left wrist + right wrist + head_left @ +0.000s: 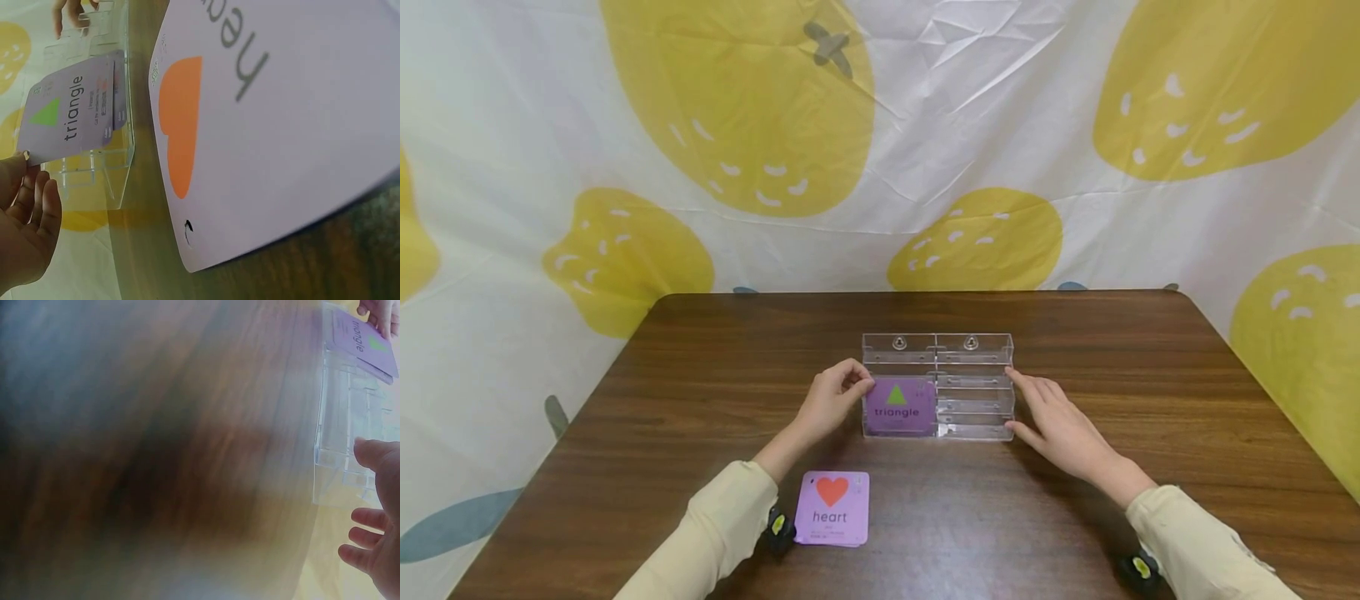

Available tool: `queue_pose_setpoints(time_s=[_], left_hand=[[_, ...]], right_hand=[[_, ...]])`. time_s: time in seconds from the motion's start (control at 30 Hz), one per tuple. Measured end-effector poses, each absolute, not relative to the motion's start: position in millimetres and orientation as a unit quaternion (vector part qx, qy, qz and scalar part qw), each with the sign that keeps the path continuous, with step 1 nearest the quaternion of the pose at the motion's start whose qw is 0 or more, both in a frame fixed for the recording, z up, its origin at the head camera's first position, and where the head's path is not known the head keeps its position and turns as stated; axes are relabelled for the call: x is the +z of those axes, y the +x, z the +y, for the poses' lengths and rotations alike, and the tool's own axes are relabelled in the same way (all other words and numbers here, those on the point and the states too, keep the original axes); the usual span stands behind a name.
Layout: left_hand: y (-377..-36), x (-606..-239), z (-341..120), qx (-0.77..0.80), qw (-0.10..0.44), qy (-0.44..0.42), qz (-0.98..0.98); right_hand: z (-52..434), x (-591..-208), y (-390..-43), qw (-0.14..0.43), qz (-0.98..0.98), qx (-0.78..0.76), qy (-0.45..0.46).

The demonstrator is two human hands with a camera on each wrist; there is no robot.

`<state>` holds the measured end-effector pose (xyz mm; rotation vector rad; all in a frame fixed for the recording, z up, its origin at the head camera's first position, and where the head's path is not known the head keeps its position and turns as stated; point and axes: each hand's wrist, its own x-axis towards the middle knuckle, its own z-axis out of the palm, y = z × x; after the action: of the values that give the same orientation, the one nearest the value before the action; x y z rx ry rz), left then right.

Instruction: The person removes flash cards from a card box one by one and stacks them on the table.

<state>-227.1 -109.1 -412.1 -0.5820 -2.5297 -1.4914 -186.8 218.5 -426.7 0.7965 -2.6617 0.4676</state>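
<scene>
A clear plastic rack (973, 350) with stepped pockets in two columns stands near the middle of a brown table (700, 400). Its front left pocket holds one purple card (900, 407), upright, showing a green triangle and the word "triangle"; the right-hand pockets look empty through the clear walls. The left hand (832, 400) is at the rack's left side, fingers curled, thumb and fingertips pinching the card's upper left corner. The left wrist view shows that same corner against the fingertips (28, 187), with the card seated in the pocket. The right hand (1054, 417) rests against the rack's right end, fingers nearly straight and spread, thumb low by the front corner, holding nothing. Nearer the person, just beside the left sleeve (715, 533), a small stack of purple cards (832, 508) lies flat on the table, its top card showing an orange heart and the word "heart", well apart from the rack.
</scene>
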Motion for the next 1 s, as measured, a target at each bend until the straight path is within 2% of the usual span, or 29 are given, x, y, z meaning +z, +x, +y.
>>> queue_pose_setpoints(time_s=[0.27,0.83,1.0], left_hand=[[-227.0,-409.2,-108.9,-0.524,0.074,-0.173,-0.831],[-231.0,-399.0,-107.4,-0.641,0.019,-0.103,-0.76],[-230.5,-394.6,-108.6,-0.656,0.017,-0.099,-0.748]], right_hand=[[217.9,-426.3,-186.8,0.158,-0.933,0.163,0.279],[218.6,-425.4,-186.5,0.144,-0.937,0.165,0.273],[218.9,-425.3,-186.7,0.144,-0.937,0.163,0.273]])
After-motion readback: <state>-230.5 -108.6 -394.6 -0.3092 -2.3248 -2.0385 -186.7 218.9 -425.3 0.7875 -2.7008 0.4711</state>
